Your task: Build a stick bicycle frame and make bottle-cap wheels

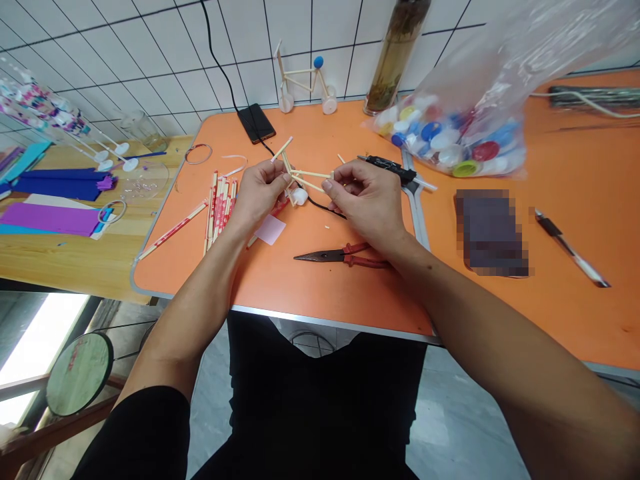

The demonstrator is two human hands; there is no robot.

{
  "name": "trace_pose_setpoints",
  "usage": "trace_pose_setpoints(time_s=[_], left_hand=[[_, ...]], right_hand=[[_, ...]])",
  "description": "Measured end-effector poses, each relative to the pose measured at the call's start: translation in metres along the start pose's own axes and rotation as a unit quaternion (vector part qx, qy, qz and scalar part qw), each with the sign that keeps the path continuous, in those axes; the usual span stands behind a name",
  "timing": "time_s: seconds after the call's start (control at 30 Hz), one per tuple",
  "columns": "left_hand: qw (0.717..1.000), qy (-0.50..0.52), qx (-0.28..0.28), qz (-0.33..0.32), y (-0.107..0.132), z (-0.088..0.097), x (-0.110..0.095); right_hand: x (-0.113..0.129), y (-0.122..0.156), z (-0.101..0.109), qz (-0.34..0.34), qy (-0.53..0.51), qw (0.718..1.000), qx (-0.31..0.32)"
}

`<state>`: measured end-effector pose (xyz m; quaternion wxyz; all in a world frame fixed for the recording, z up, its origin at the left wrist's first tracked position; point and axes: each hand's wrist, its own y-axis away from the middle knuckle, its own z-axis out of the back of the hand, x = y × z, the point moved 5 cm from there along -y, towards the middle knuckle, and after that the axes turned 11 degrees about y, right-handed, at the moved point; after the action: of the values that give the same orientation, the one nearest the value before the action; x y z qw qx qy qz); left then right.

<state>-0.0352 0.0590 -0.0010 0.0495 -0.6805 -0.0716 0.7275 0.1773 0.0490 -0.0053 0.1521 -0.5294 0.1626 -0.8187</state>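
Between my two hands is a small frame of thin wooden sticks [313,175], held just above the orange table. My left hand [265,193] pinches its left end, where several sticks meet. The fingers of my right hand [367,200] are closed on the right ends of two sticks. A white bottle cap [300,196] shows just below the frame; whether it is joined to it I cannot tell. Needle-nose pliers [340,256] with red handles lie below my right hand. Chopsticks [220,207] with red-patterned wrapping lie in a bunch beside my left wrist.
Against the tiled wall stands a small stick bicycle [300,81] with a blue cap on top. A phone [256,123], a dark glue gun [393,168], a bag of bottle caps [450,137], a tall bottle [397,60] and a pen [573,248] surround my hands. Coloured paper [50,219] lies left.
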Motion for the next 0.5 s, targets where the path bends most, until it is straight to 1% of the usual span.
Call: trace_pose_setpoints(time_s=[0.3,0.5], left_hand=[[1.000,0.023,0.000,0.005,-0.002,0.002,0.004],[1.000,0.020,0.013,-0.012,-0.004,0.004,0.008]], right_hand=[[-0.007,-0.001,-0.001,0.014,-0.032,0.999,-0.005],[-0.010,-0.003,0.000,0.025,-0.044,0.999,0.010]])
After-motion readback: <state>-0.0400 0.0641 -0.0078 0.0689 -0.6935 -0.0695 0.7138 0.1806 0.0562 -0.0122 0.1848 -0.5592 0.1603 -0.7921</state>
